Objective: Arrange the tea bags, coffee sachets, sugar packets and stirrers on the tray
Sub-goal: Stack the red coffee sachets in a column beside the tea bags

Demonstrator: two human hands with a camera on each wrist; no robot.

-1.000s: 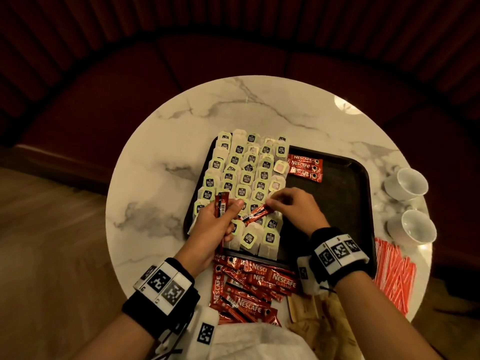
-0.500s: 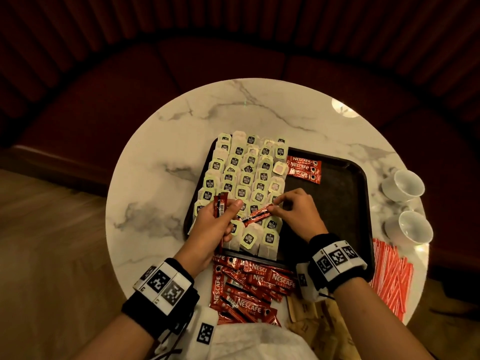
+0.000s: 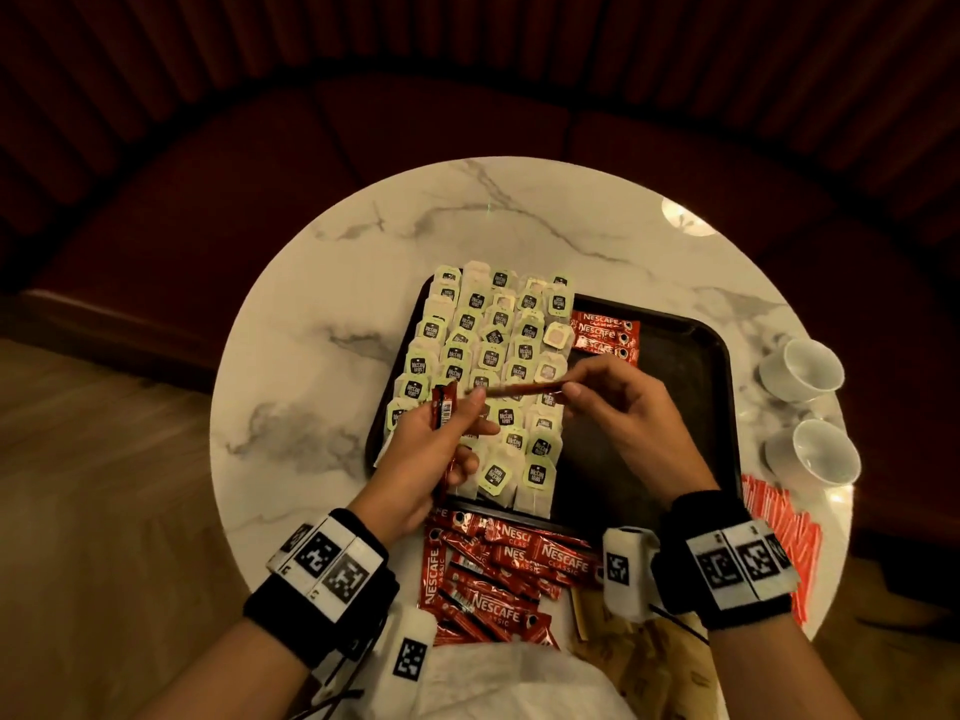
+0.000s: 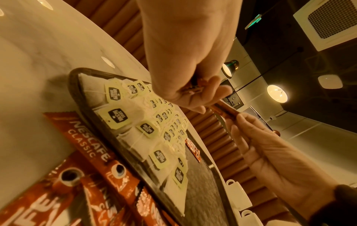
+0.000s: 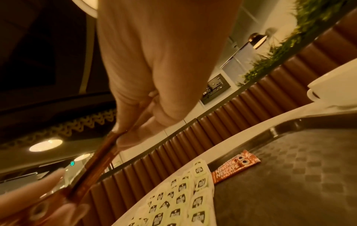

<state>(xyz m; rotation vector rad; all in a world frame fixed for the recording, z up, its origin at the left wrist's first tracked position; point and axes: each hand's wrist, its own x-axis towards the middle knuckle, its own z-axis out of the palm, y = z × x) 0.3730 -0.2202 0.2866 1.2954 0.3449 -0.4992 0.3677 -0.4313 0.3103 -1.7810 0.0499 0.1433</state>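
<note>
- While left hand grips upright coffee sachets, right hand pinches one sachet above the tray.
- Tea bags cover tray's left side; three sachets at far edge.

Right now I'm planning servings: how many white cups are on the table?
2: one white ceramic cup off the black tray's right edge, another white ceramic cup nearer the person. None seem hidden.

I see a white marble table with grey veins, a black tray (checker-textured), pale green tea bags with black logos, red coffee sachets lettered white, and red-and-white striped stirrers.
</note>
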